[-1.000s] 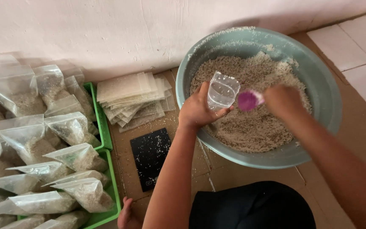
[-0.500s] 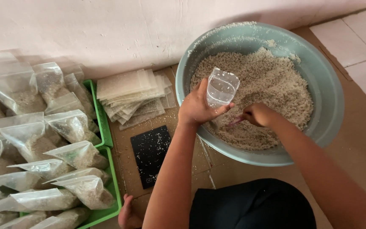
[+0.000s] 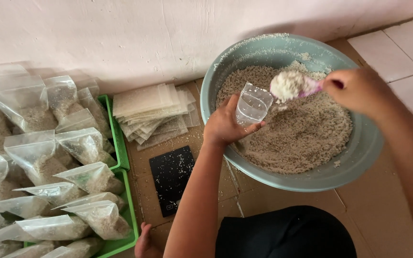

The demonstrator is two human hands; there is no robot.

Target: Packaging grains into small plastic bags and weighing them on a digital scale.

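a: what did the left hand (image 3: 223, 125) have?

b: a small clear plastic bag (image 3: 253, 104), pinched at its lower side between thumb and fingers, mouth up and open, held over the near-left part of the big grey-green basin (image 3: 359, 157). it looked empty, or close to it.

a: and how would that bag handle?

b: thin, soft film, very light. i'd judge it floppy and a bit slick, so the rim would fold shut unless held close under the mouth. once grain went in, the weight would sit in the bottom and want a supporting palm.

a: the right hand (image 3: 357, 91)?

b: clenched round the handle of a pink scoop (image 3: 296, 86), heaped with pale grain, just right of the bag's mouth and above the rice (image 3: 307, 134) in the basin. the heap looked loose and dry; i'd say it could spill if tipped.

a: textures around them?

b: the rice was coarse, matte, off-white, with grains stuck up the basin's smooth inner wall. left of the left hand lay a fanned stack of flat empty bags (image 3: 151, 112), and below that a flat black scale (image 3: 172, 177) dusted with grains. further left, filled bags (image 3: 92, 179), plump and crinkled, leaned in green trays (image 3: 119, 143).
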